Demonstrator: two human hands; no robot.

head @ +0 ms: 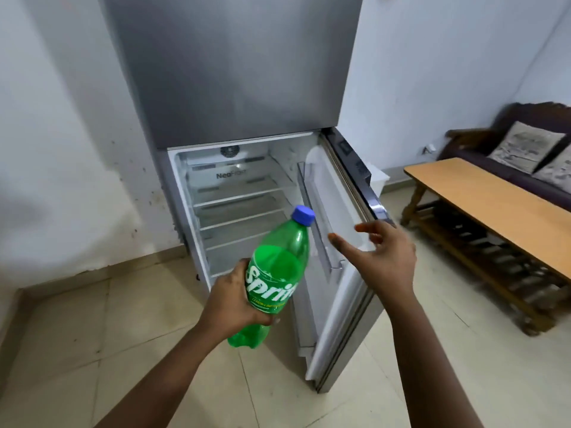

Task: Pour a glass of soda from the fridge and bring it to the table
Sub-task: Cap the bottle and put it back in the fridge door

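**Bottle in hand at the open fridge**

Before the open fridge (234,186) stand two bare arms and one green soda bottle (275,279). One bottle only is visible; no glass shows anywhere. The left hand (230,299) is closed around the lower half of the bottle, over the label, and holds it in the air in front of the lower compartment, tilted with its blue cap (303,215) pointing up and a little to the right. The bottle is partly full: the green liquid reaches about the top of the label, and the neck above is clear. The right hand (383,253) holds nothing; its fingers are spread and loose, hovering just beside the inner side of the fridge door (336,273), and I cannot tell if it touches it.

The lower compartment shows four or so wire shelves (241,211), all bare. The door racks also look bare. The door is swung out to the right, and its outer edge comes near one wooden table (494,208), with a strip of tiled floor (401,350) free between them. Behind the table stands one dark sofa (506,156) with two cushions (525,146).
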